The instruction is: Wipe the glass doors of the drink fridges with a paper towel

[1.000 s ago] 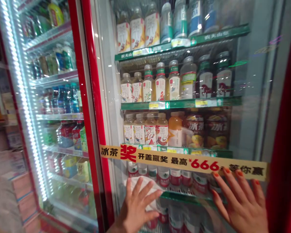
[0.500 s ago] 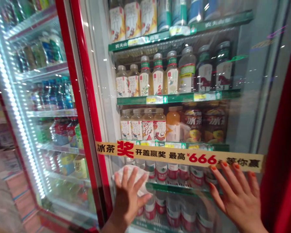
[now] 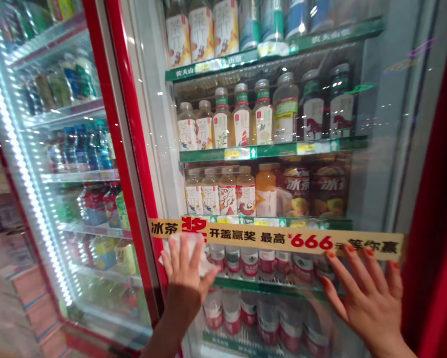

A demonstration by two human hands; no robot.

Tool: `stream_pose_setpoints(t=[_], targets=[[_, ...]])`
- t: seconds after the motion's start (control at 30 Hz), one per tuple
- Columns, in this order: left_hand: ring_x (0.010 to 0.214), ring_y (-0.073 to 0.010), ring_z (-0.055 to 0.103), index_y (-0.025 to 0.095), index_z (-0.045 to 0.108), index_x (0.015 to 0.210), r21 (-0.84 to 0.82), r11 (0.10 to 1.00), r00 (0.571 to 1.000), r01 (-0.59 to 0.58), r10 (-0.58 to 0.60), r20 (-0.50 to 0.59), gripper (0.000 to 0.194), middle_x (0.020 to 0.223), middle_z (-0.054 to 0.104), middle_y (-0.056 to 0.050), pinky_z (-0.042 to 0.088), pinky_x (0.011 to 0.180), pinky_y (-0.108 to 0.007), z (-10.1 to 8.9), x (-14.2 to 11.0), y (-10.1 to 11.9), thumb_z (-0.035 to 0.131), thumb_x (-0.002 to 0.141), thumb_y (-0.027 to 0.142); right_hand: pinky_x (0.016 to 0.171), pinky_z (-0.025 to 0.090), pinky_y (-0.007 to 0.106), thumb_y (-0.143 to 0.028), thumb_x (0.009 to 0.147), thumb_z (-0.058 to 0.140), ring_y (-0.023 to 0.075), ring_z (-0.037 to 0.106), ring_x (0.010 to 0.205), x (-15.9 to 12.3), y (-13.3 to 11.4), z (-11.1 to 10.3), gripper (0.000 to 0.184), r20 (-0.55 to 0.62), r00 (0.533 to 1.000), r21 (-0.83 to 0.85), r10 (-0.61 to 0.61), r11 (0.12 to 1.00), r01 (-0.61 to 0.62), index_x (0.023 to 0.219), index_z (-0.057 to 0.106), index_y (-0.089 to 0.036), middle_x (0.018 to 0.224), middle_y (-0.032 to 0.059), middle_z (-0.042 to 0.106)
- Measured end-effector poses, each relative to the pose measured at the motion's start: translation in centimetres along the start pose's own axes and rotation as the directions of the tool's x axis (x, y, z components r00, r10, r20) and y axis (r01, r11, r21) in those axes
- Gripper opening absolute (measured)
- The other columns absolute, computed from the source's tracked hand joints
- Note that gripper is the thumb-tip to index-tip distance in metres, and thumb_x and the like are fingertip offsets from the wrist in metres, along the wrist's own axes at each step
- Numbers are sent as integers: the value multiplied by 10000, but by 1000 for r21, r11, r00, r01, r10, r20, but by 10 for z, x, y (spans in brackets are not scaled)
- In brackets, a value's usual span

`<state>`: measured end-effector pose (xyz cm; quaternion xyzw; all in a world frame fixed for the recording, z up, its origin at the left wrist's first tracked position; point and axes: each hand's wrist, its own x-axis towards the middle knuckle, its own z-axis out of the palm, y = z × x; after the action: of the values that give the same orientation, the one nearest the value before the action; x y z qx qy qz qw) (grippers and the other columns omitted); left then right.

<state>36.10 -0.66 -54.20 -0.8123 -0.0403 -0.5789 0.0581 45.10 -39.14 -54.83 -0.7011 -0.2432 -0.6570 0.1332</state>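
Note:
My left hand (image 3: 184, 271) presses a white cloth (image 3: 182, 246) flat against the glass door (image 3: 373, 189) of a drinks fridge, its fingers spread over the cloth near the left end of a yellow promotional strip (image 3: 276, 240). My right hand (image 3: 361, 296) lies open on the same glass, fingers spread, its fingertips touching the strip's lower edge at the right. Behind the glass stand rows of bottled drinks (image 3: 227, 191) on green shelves (image 3: 272, 149).
A red door frame (image 3: 128, 164) separates this fridge from a second lit fridge (image 3: 70, 164) full of bottles on the left. Another red frame (image 3: 438, 199) runs down the right edge. Boxes are stacked at far left, blurred.
My left hand has slid the cloth up and to the left along the glass, from below the strip to its left end. My right hand has stayed pressed on the glass.

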Motion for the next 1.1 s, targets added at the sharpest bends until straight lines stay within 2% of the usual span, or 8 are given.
stream_pose_setpoints(t=[0.1,0.27,0.4,0.57,0.77,0.93,1.0,1.1], targets=[[1719,-491,-104,281,-11,1775,-26,977,976,214,-213,33,1020,1869,-88,-167,156,1308,-857,-8,48,25,573,1022,644,1388,186,661,-397,1007,691,372,352,1667,1,-1,-2,764,-9,1000,-10,12,1000,-12,1708,385,-398,1794,16,385],[1745,-400,-67,421,233,1746,-84,961,964,-265,267,15,1041,1886,67,-18,-50,1390,-707,-5,18,94,606,888,878,1389,194,657,-339,979,704,371,364,1661,0,0,-3,782,9,1000,2,20,1000,-20,1700,406,-397,1781,14,412],[1752,-357,-39,402,171,1756,-5,970,969,-244,244,32,950,1885,9,-20,-65,1405,-644,-4,-10,49,629,981,704,1390,191,653,-337,962,695,362,356,1667,-1,2,-1,802,8,1000,2,-4,1000,4,1705,399,-391,1783,19,411],[1723,-472,-119,254,71,1778,-38,997,997,70,-69,34,1043,1862,-103,-173,106,1346,-794,-10,37,39,582,995,717,1383,198,665,-391,968,705,377,359,1664,-1,3,-2,805,0,1000,-2,-10,1000,10,1710,393,-385,1783,31,414],[1759,-284,-17,480,392,1682,-67,903,905,-423,425,17,923,1835,287,82,-71,1436,-524,-4,-25,69,547,884,918,1396,188,628,-329,963,708,360,369,1661,-5,5,-1,805,17,1000,6,14,1000,-14,1703,400,-405,1791,9,400],[1747,-370,78,238,139,1772,-31,999,999,-20,21,48,926,1860,167,-149,115,1415,-625,-7,-4,9,530,1039,646,1386,220,645,-366,974,695,374,408,1638,-4,2,-2,796,0,1000,18,10,1000,-10,1705,387,-427,1788,0,410],[1741,-428,22,214,19,1773,-51,987,988,155,-153,38,962,1864,6,-200,163,1376,-716,-8,24,15,479,1055,661,1382,232,657,-329,958,709,391,429,1624,-3,1,-4,812,-10,999,11,34,999,-34,1699,397,-437,1773,-2,437],[1744,-424,18,239,59,1779,-63,991,993,115,-114,29,1058,1867,44,-189,164,1370,-732,-3,37,59,454,989,822,1379,269,645,-242,909,741,409,486,1582,-1,0,-6,869,-12,999,-2,41,999,-41,1687,416,-454,1739,-4,487]])
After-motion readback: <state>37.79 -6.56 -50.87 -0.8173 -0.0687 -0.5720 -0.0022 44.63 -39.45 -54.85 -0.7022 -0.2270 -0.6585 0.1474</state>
